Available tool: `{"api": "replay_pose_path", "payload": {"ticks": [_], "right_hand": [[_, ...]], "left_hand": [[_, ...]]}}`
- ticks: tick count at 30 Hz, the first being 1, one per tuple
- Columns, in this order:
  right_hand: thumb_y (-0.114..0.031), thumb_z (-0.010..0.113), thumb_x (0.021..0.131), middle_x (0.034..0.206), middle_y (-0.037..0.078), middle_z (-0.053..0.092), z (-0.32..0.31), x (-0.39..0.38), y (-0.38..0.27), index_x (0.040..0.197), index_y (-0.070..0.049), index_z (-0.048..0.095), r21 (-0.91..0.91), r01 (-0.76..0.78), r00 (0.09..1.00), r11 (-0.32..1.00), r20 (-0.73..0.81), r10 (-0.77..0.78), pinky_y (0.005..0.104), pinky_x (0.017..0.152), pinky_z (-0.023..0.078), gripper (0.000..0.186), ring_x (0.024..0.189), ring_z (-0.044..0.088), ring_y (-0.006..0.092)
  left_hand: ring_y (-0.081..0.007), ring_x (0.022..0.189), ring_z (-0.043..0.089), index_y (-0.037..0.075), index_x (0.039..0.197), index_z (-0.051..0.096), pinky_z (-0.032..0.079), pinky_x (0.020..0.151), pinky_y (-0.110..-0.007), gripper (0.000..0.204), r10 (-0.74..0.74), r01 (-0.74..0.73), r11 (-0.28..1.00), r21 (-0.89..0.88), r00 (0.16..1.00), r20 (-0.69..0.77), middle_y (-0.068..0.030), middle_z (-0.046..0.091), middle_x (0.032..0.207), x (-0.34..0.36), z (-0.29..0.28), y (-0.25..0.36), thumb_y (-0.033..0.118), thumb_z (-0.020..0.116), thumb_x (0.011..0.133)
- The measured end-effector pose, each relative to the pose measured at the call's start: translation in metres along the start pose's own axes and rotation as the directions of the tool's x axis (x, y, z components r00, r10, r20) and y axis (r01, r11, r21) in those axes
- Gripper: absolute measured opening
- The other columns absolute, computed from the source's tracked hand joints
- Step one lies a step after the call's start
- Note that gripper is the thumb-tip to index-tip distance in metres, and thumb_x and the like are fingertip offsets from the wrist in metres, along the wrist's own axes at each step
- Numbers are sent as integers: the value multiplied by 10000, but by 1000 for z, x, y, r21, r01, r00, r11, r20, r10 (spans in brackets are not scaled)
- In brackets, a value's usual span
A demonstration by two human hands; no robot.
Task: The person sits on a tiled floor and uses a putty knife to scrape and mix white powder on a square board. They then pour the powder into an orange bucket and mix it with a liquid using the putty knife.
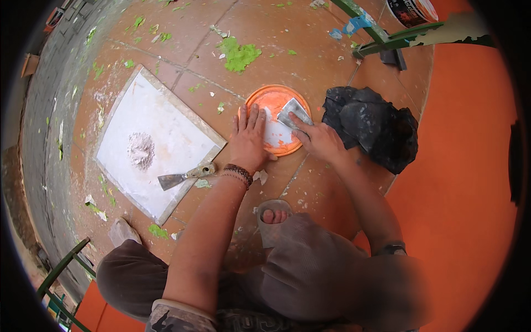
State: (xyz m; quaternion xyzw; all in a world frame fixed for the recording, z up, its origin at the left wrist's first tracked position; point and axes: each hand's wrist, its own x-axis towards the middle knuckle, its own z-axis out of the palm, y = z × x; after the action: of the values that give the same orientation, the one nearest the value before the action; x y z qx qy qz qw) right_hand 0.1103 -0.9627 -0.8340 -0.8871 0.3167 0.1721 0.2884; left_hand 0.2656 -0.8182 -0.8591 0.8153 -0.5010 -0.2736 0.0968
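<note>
A round orange lid (264, 94) lies on the tiled floor, its face coated in orange residue with a white patch bared in the middle. My left hand (250, 141) rests flat on the lid's left rim, fingers stretched out and holding nothing. Gripped in my right hand (322, 141) is a flat metal scraper (293, 112), its grey blade lying on the lid's upper right part. Left of my hands, a white board (166, 119) bears a heap of pale powder (141, 150). A putty knife (188, 176) lies across the board's near right edge, close to my left wrist.
A crumpled black plastic bag (381, 130) sits just right of my right hand. Green metal legs (368, 27) and a bucket (412, 12) stand at the far right, near an orange wall (459, 182). Green flakes (239, 55) litter the floor. My sandalled foot (272, 213) is near.
</note>
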Motion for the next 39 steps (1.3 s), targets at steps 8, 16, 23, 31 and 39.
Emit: {"api": "replay_pose_path", "payload": {"ticks": [8, 16, 23, 31, 39], "right_hand": [[-345, 536, 943, 878, 205, 657, -11, 8, -14, 1399, -349, 462, -80, 22, 999, 997, 48, -18, 471, 768, 520, 462, 835, 646, 388], [-365, 532, 943, 904, 236, 660, 28, -18, -30, 1401, -278, 474, 185, -163, 985, 969, -25, 171, 499, 804, 504, 470, 877, 633, 428], [-365, 532, 937, 897, 260, 655, 47, -20, -50, 1408, -176, 465, 336, -231, 948, 913, -131, 289, 497, 816, 499, 512, 887, 627, 447], [-301, 513, 951, 908, 298, 643, 48, -4, -73, 1429, -84, 411, 353, -304, 937, 885, -59, 345, 481, 833, 495, 535, 901, 631, 450], [-252, 442, 969, 921, 320, 637, 60, 2, -75, 1453, -3, 328, 386, -242, 944, 890, -117, 307, 504, 838, 484, 556, 916, 617, 470]], "left_hand": [[-327, 1471, 126, 98, 1488, 274, 149, 1188, -500, 1217, -13, 13, 1000, 7, 1000, 3, -96, 234, 1570, -2, -2, 0, 393, 907, 491], [-310, 1472, 128, 93, 1485, 280, 142, 1188, -507, 1204, -24, 24, 1000, 13, 1000, 7, -94, 238, 1569, -2, -1, 0, 387, 905, 498], [-332, 1467, 136, 85, 1473, 305, 150, 1187, -499, 1172, -37, 36, 999, -28, 999, -26, -100, 233, 1571, 0, 2, 1, 371, 903, 507], [-324, 1472, 129, 36, 1496, 234, 144, 1187, -462, 958, -75, 75, 997, -7, 991, -109, -177, 96, 1592, 3, 12, 0, 318, 749, 740], [-323, 1471, 135, -3, 1506, 149, 165, 1181, -460, 911, -75, 76, 997, 0, 984, -159, -169, 109, 1592, 6, 19, -6, 289, 660, 810]]}}
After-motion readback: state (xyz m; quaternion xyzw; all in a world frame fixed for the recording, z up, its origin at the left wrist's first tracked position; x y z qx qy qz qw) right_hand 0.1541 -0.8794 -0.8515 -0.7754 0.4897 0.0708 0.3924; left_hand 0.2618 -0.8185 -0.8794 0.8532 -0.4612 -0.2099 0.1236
